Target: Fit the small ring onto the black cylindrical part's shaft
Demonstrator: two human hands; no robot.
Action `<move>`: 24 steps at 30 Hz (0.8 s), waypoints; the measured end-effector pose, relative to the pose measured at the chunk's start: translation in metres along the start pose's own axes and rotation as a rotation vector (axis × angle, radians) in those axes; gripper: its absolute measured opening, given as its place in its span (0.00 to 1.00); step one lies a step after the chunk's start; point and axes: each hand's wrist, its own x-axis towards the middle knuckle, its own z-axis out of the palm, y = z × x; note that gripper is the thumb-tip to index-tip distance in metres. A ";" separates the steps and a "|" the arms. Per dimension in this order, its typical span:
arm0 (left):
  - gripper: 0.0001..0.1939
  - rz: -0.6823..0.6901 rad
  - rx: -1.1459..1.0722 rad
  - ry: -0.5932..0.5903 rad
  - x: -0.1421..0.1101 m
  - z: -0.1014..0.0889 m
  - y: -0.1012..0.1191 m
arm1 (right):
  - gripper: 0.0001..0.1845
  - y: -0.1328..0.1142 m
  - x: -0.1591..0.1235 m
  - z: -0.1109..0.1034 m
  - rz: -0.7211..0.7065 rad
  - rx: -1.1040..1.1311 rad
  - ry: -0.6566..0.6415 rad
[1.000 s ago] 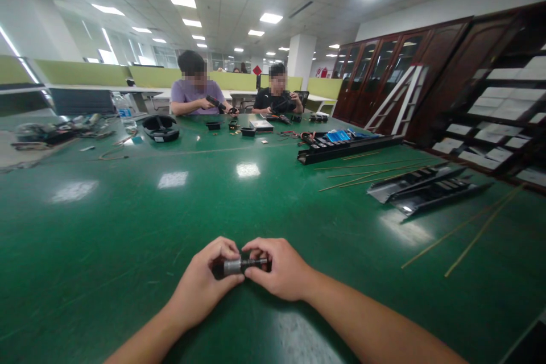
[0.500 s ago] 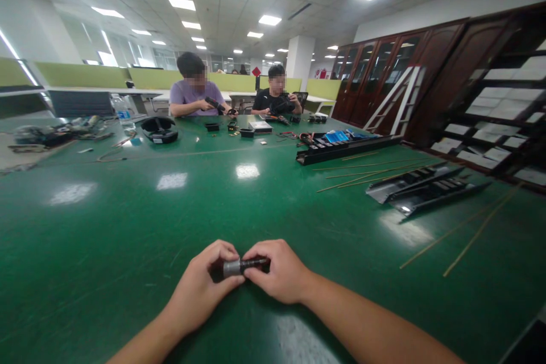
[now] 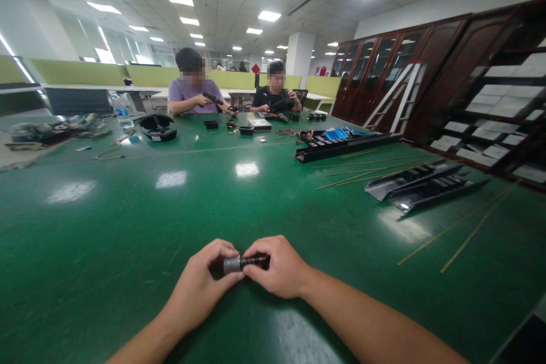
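Observation:
Just above the near part of the green table (image 3: 179, 222), a small silver metal cylinder (image 3: 231, 264) is gripped between the thumb and fingers of my left hand (image 3: 202, 281). From its right end runs a dark, narrow shaft-like piece (image 3: 252, 260), lying roughly level and in line with the cylinder. The thumb and fingertips of my right hand (image 3: 279, 270) close around that dark piece near the join. The two hands almost touch at the fingertips. My fingers cover part of both pieces, and their exact kind is not clear.
Metal channels (image 3: 430, 190) and thin rods (image 3: 420, 239) lie at right. A long black rail (image 3: 345, 148) is behind them. Across the table, two people handle dark devices. A black headset (image 3: 157, 127), a water bottle (image 3: 123, 111) and small black boxes (image 3: 246, 131) stand at the far side.
The right hand's fingers have shifted slightly on the dark piece, and a bit more of it shows. Both hands keep their hold; the view has moved a little.

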 end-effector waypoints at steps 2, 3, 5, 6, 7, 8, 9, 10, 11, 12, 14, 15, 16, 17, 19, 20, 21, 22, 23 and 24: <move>0.09 -0.007 0.001 0.005 0.000 0.001 -0.002 | 0.07 0.000 0.000 0.000 0.014 0.002 -0.003; 0.09 -0.008 0.003 0.005 0.000 0.001 -0.002 | 0.07 0.000 0.000 0.000 0.023 0.006 -0.005; 0.09 -0.012 0.007 0.001 -0.001 0.000 -0.003 | 0.07 0.000 0.000 -0.001 0.037 0.015 -0.005; 0.09 -0.014 0.006 0.001 -0.001 0.000 -0.003 | 0.07 0.000 0.000 -0.001 0.040 0.018 -0.005; 0.09 -0.016 0.006 0.002 -0.001 0.000 -0.003 | 0.07 0.000 0.000 -0.001 0.041 0.021 -0.006; 0.09 -0.017 0.007 0.004 0.000 0.000 -0.003 | 0.07 -0.001 0.000 -0.001 0.041 0.021 -0.006; 0.09 -0.018 0.010 0.006 0.000 0.000 -0.002 | 0.07 -0.001 0.000 -0.001 0.041 0.020 -0.008; 0.09 -0.019 0.013 0.009 0.000 0.000 -0.002 | 0.07 -0.001 0.001 -0.001 0.042 0.016 -0.010; 0.09 -0.018 0.016 0.010 0.000 0.000 -0.002 | 0.07 -0.001 0.001 -0.001 0.045 0.011 -0.013; 0.09 -0.018 0.021 0.010 0.000 0.000 -0.002 | 0.07 -0.001 0.001 -0.001 0.049 0.003 -0.014; 0.09 -0.025 0.042 0.009 0.000 0.001 -0.001 | 0.07 -0.001 0.001 -0.001 0.059 -0.010 -0.014; 0.09 -0.029 0.057 0.008 0.000 0.001 -0.001 | 0.07 -0.001 0.001 -0.001 0.062 -0.012 -0.016; 0.09 -0.033 0.074 0.010 -0.001 0.001 -0.001 | 0.07 0.000 0.001 -0.001 0.063 -0.011 -0.019; 0.09 -0.035 0.089 0.013 -0.001 0.002 -0.001 | 0.07 0.000 0.000 -0.001 0.062 -0.010 -0.022; 0.09 -0.031 0.109 0.017 -0.002 0.003 -0.001 | 0.07 0.000 0.000 -0.002 0.060 -0.010 -0.023; 0.10 -0.028 0.114 0.017 -0.002 0.003 -0.001 | 0.07 0.000 0.000 -0.002 0.060 -0.013 -0.022; 0.10 -0.026 0.117 0.017 -0.002 0.003 -0.001 | 0.07 0.000 0.000 -0.002 0.061 -0.014 -0.020; 0.10 -0.024 0.118 0.014 -0.002 0.003 -0.002 | 0.07 0.000 0.000 -0.002 0.062 -0.014 -0.019; 0.10 -0.021 0.119 0.011 -0.002 0.003 -0.002 | 0.07 0.000 0.001 -0.002 0.060 -0.010 -0.021; 0.10 -0.018 0.119 0.010 -0.002 0.002 -0.002 | 0.07 0.000 0.001 -0.002 0.055 -0.004 -0.025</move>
